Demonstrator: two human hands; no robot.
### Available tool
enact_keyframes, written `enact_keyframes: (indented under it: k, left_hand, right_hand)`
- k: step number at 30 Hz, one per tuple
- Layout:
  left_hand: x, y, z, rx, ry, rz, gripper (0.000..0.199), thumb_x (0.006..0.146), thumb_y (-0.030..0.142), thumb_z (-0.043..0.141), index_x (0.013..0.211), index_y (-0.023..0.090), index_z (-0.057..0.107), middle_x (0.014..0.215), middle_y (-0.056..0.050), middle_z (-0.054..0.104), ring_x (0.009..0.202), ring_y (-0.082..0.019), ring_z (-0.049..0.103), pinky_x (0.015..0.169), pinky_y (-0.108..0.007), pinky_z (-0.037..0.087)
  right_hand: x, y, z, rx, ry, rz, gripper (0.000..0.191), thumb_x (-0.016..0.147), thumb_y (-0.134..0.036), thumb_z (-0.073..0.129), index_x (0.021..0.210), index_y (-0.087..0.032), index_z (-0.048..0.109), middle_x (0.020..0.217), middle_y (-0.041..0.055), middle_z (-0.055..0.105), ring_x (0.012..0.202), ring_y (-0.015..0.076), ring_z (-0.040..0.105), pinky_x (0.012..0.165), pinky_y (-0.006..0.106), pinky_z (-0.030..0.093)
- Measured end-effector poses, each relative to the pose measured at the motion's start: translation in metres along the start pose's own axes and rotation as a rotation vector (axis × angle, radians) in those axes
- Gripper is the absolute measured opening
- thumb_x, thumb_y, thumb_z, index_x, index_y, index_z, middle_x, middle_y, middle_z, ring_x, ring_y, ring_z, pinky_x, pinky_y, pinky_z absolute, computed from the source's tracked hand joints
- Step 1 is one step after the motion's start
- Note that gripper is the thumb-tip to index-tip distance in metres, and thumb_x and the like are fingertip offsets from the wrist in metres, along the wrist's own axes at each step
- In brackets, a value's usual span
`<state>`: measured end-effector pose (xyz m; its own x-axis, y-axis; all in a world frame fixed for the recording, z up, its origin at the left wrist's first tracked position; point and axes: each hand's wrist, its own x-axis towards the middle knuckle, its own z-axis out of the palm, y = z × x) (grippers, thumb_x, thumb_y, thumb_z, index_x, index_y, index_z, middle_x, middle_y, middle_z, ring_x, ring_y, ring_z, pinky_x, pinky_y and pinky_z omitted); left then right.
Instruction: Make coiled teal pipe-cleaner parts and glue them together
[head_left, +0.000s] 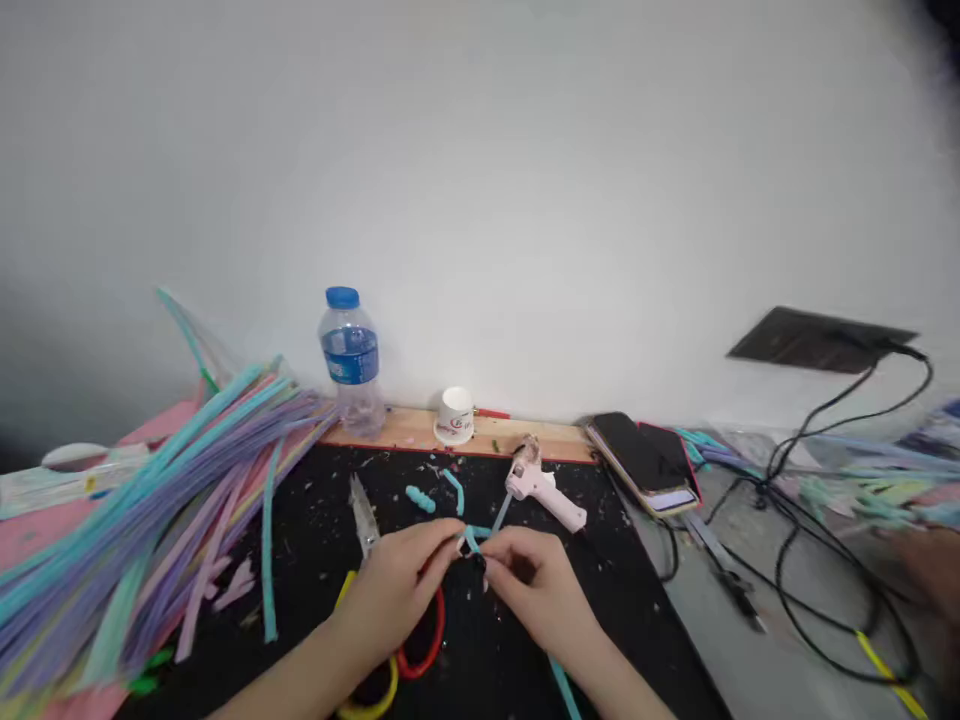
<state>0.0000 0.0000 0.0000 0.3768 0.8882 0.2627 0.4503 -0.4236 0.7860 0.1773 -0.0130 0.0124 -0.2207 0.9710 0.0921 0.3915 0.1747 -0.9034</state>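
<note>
left hand (401, 570) and right hand (536, 590) pinch 1 bent teal strip (472, 537) between fingertips, near and left of the gun (544, 487). it looks light, soft and bendable, probably not slippery; fingertips near the bend should suit.

The black mat (615, 610) is the reference point. A plain, pale wall (480, 200) rises behind it. A light wooden strip (405, 425) runs along the mat's far edge, between mat and wall. A gray tabletop (735, 660) extends to the mat's right. A dark plate (795, 340) is mounted on the wall, beyond the mat's right side. Illumination is brightest behind the mat and dims toward its left.
</note>
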Motion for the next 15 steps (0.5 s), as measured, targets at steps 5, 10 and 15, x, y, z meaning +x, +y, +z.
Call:
enact_keyframes:
  k: [5, 10, 15]
  left_hand:
    - [0.007, 0.003, -0.002, -0.206, 0.008, -0.153, 0.018, 0.084, 0.024, 0.046, 0.091, 0.021, 0.062, 0.081, -0.001, 0.068, 0.071, -0.017, 0.066, 0.066, -0.024, 0.049]
    - [0.013, -0.001, -0.003, -0.492, 0.087, -0.371, 0.018, 0.079, 0.03, 0.052, 0.089, 0.017, 0.06, 0.077, -0.003, 0.068, 0.065, -0.019, 0.067, 0.062, -0.028, 0.053]
    - [0.017, -0.001, -0.006, -0.724, 0.075, -0.501, 0.023, 0.077, 0.032, 0.056, 0.092, 0.015, 0.056, 0.084, -0.007, 0.07, 0.058, -0.016, 0.066, 0.059, -0.029, 0.053]
  right_hand:
    - [0.002, -0.003, -0.011, -0.088, 0.093, -0.086, 0.021, 0.085, -0.018, 0.044, 0.076, -0.016, 0.063, 0.066, 0.0014, 0.059, 0.057, 0.0128, 0.05, 0.053, 0.022, 0.038]
    - [0.011, 0.014, -0.027, -0.515, 0.449, -0.161, 0.032, 0.076, -0.012, 0.045, 0.107, -0.017, 0.054, 0.106, 0.0088, 0.055, 0.096, 0.0232, 0.049, 0.084, 0.036, 0.039]
    - [0.018, 0.032, -0.034, -0.865, 0.467, 0.159, 0.052, 0.069, -0.015, 0.05, 0.12, -0.014, 0.046, 0.115, 0.0137, 0.048, 0.097, 0.0305, 0.046, 0.076, 0.042, 0.041]
